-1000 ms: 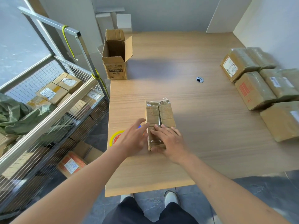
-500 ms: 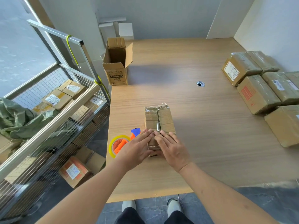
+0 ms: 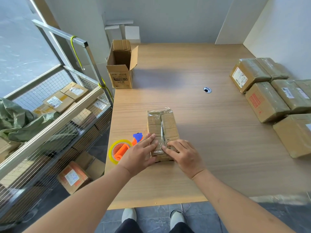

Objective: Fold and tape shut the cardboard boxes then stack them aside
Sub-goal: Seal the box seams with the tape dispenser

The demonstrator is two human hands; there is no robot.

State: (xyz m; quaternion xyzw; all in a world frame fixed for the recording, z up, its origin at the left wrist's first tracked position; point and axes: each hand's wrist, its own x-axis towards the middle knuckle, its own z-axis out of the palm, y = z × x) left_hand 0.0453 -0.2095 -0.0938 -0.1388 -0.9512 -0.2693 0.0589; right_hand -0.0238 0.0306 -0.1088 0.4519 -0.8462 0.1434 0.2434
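Observation:
A small cardboard box (image 3: 162, 125) lies on the wooden table (image 3: 210, 148) near its left front, its top flaps closed and covered with shiny clear tape along the seam. My left hand (image 3: 140, 154) lies flat on the box's near left part, fingers straight. My right hand (image 3: 182, 153) presses on the near right part, fingertips at the taped seam. A tape dispenser (image 3: 122, 149) with a yellowish roll, orange body and blue tip rests on the table just left of my left hand.
An open empty carton (image 3: 122, 64) stands upright at the table's far left corner. Several taped boxes (image 3: 267, 95) are grouped along the right edge. A metal wire cart (image 3: 55, 118) holding parcels and a green sack stands left of the table. A cable hole (image 3: 207, 90) sits mid-table.
Both hands slid a little toward me along the box's taped top. The tape dispenser, earlier half hidden by my left hand, now shows fully.

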